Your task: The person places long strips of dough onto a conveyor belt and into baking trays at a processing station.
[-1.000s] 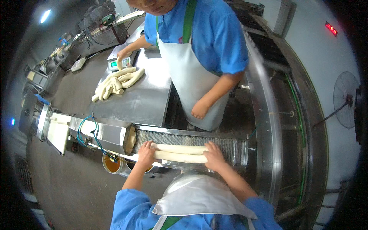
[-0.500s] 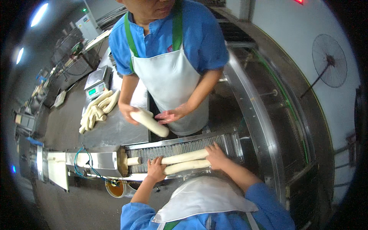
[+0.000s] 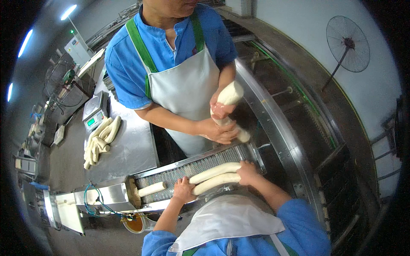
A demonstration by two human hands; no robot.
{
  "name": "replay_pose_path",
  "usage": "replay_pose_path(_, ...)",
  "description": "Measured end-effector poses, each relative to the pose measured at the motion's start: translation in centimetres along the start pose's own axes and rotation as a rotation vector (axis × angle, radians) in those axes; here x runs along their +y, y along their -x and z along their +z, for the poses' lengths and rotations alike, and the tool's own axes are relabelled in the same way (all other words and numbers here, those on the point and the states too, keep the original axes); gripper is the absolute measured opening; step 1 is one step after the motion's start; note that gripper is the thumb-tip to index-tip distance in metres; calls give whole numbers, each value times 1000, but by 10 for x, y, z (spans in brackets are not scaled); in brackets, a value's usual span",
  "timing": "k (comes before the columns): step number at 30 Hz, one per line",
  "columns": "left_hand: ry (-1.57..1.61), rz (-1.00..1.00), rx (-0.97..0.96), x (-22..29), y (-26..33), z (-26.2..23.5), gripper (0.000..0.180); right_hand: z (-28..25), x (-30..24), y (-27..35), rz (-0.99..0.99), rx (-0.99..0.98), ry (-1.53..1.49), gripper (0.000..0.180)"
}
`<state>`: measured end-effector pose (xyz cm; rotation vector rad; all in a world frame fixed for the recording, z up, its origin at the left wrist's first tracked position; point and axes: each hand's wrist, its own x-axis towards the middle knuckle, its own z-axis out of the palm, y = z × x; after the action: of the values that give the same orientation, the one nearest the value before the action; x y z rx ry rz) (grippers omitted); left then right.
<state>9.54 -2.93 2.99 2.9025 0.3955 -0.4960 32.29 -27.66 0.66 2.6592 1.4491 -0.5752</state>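
Head view: two long pale dough rolls [image 3: 215, 177] are seen lying side by side on the ribbed metal conveyor belt [image 3: 179, 173]. The left hand [image 3: 183, 190] is closed against their near left ends, and the right hand [image 3: 247, 172] is wrapped around their right ends. A shorter dough piece [image 3: 151, 189] lies further left on the belt. Across it, a co-worker's hands [image 3: 220, 121] are clasped on another white dough roll [image 3: 229, 96], and more rolls [image 3: 100, 140] are piled on the steel desk [image 3: 132, 147].

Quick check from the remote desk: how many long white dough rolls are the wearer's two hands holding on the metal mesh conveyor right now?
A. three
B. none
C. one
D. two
D: two long white dough rolls lie side by side on the metal mesh conveyor, with the left hand at one end and the right hand at the other.
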Motion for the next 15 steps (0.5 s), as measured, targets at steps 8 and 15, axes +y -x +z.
replay_pose_path(8,98,120,169,25,-7,9,48,26,16,49,174,44,-242,33)
replay_pose_path(15,405,-12,-113,46,-36,-4,59,35,32,69,272,-97,-1351,42)
